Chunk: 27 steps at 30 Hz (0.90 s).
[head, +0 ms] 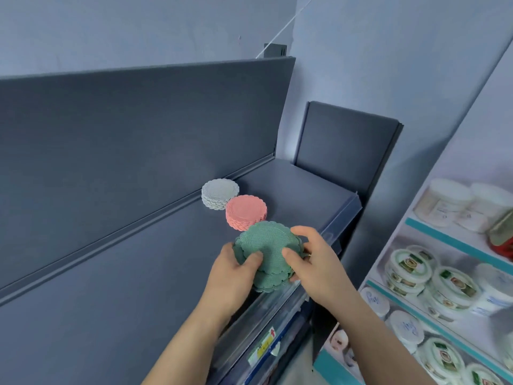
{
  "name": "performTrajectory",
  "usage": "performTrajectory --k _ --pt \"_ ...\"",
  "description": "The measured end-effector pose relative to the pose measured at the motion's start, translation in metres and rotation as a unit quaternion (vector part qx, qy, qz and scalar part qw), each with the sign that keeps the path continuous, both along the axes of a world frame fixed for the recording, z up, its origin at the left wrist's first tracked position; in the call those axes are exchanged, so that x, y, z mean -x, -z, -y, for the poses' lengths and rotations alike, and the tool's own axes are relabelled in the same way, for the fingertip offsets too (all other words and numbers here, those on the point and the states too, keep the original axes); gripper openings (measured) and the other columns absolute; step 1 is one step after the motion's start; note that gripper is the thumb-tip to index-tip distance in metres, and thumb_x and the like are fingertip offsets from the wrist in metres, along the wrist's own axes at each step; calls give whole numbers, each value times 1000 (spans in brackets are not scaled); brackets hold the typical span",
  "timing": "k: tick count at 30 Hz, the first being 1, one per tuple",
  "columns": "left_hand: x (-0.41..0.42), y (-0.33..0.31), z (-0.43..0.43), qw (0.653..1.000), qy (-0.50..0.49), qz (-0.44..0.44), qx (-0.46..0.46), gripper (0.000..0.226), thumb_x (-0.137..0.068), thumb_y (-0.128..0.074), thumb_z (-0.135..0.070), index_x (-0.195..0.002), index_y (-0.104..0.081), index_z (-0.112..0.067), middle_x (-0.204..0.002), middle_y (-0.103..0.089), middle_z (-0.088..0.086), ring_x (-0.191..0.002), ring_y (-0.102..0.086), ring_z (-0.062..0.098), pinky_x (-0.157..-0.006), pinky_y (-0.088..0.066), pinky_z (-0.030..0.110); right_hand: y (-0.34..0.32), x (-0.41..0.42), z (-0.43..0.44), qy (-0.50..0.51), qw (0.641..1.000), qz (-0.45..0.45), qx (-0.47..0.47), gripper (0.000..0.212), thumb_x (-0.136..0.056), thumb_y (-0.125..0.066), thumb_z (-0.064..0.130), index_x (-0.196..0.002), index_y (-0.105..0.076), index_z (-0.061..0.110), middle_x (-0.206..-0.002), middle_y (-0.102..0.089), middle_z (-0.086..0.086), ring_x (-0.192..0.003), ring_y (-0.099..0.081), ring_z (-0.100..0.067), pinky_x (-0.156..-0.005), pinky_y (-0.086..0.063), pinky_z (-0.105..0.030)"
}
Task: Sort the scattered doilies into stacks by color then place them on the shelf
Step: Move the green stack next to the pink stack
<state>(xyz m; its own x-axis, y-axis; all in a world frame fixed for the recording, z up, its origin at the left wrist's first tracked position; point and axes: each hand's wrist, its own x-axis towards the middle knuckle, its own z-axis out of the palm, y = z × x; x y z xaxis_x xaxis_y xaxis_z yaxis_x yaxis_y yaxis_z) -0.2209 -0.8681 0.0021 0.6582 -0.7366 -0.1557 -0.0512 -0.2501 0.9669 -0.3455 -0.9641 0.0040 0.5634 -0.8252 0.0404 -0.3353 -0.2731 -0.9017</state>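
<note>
A stack of green doilies (266,245) is held between both hands just above the front edge of the dark grey shelf (138,273). My left hand (231,276) grips its left side with the thumb on top. My right hand (313,262) grips its right side, thumb on top as well. The green stack is uneven, with lower doilies slipping toward me. Behind it a pink doily stack (246,211) stands on the shelf, and a grey-white doily stack (220,193) stands farther back, close to the pink one.
The shelf has a tall dark back panel (138,129) and a dark end panel (344,145) at the right. A clear price rail (266,318) runs along its front edge. At the right, a printed panel (444,273) shows food tubs.
</note>
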Motion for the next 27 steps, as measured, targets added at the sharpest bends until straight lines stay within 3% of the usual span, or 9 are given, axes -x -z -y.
performTrajectory --k 3,6,8,11,14,17,23,25,27 --pt "-4 2 22 1000 -3 -10 14 16 -91 -58 -23 -104 -50 -19 -103 -64 1 -92 -64 17 -83 -54 40 2 -9 31 -21 999 -29 -10 51 -86 -63 27 -131 -40 35 -103 -64 8 -88 -64 -11 -84 -54 -39" --pt "-6 0 39 999 -11 -6 47 21 -93 -55 -17 -113 -48 -18 -106 -65 0 -95 -65 14 -84 -55 35 -4 -18 58 -60 997 -26 -33 63 -86 -64 23 -140 -33 35 -118 -60 9 -102 -61 -8 -93 -50 -31" --pt "-6 -4 47 996 -12 14 89 23 -94 -54 -14 -113 -47 -24 -105 -66 -7 -98 -64 8 -87 -53 30 -11 -23 78 -100 995 -3 -27 63 -84 -67 16 -138 -39 33 -121 -61 14 -108 -60 -4 -97 -48 -30" --pt "0 -8 58 987 -34 80 135 33 -94 -52 -6 -119 -44 -26 -106 -65 -15 -101 -60 -1 -87 -48 14 -21 -27 106 -175 984 34 -28 52 -80 -67 4 -124 -56 28 -109 -70 12 -101 -65 -4 -92 -51 -29" --pt "5 7 67 985 -52 120 116 37 -93 -54 -8 -124 -38 -22 -118 -59 -8 -110 -56 6 -92 -45 16 -14 -31 125 -222 975 16 -23 46 -79 -66 1 -116 -59 28 -103 -72 10 -96 -67 -4 -89 -53 -28" --pt "17 26 72 987 -70 131 57 42 -91 -58 -11 -123 -34 -25 -119 -56 -11 -108 -55 2 -87 -41 8 8 -28 138 -274 960 -57 2 49 -79 -65 10 -120 -51 33 -107 -68 13 -96 -65 -2 -95 -51 -35" --pt "35 26 90 984 -119 119 57 42 -92 -54 -6 -122 -31 -25 -114 -58 -13 -99 -56 -7 -83 -41 5 25 -27 142 -351 933 -26 -69 71 -89 -55 13 -143 -19 40 -134 -48 17 -118 -52 -2 -104 -38 -25" --pt "40 23 96 983 -116 129 55 41 -93 -52 -4 -116 -33 -32 -111 -58 -14 -96 -55 -8 -81 -40 3 27 -29 144 -365 928 -25 -66 66 -92 -52 15 -143 -16 39 -134 -48 15 -118 -48 2 -100 -37 -19" --pt "43 21 97 979 -132 144 51 37 -94 -50 -6 -111 -36 -35 -107 -59 -14 -89 -56 -8 -78 -40 4 24 -27 147 -365 930 -22 -35 53 -94 -50 18 -137 -25 38 -123 -53 18 -104 -54 6 -86 -40 -8"
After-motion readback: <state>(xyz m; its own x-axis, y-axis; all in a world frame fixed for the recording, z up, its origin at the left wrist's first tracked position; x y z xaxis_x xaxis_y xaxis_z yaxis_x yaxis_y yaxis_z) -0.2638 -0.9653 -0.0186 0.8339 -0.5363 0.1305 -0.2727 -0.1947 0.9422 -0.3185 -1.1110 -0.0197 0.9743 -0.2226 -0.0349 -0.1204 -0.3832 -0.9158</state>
